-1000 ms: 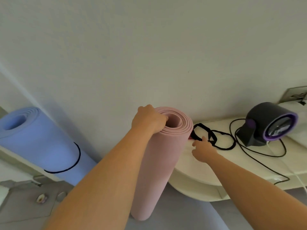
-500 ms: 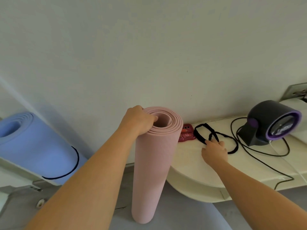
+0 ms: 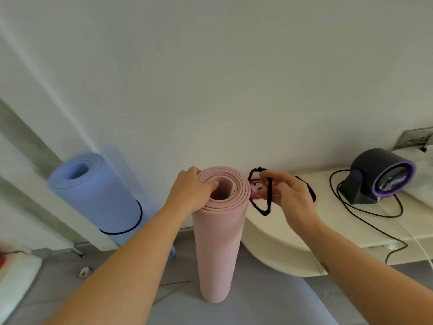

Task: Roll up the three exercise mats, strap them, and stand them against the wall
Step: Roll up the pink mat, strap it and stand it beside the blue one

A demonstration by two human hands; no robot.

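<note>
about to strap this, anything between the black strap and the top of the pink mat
Nothing lies between the black strap, pinched in the right hand, and the pink mat. But the left hand grips the mat's top rim, fingers inside the core, so a loop slid over the top would likely meet it.

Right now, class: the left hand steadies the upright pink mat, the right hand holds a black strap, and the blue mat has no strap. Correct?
No: the head view shows a black band already round the blue mat. The rest stands: left hand on the pink mat, right hand holding the loose strap.
</note>
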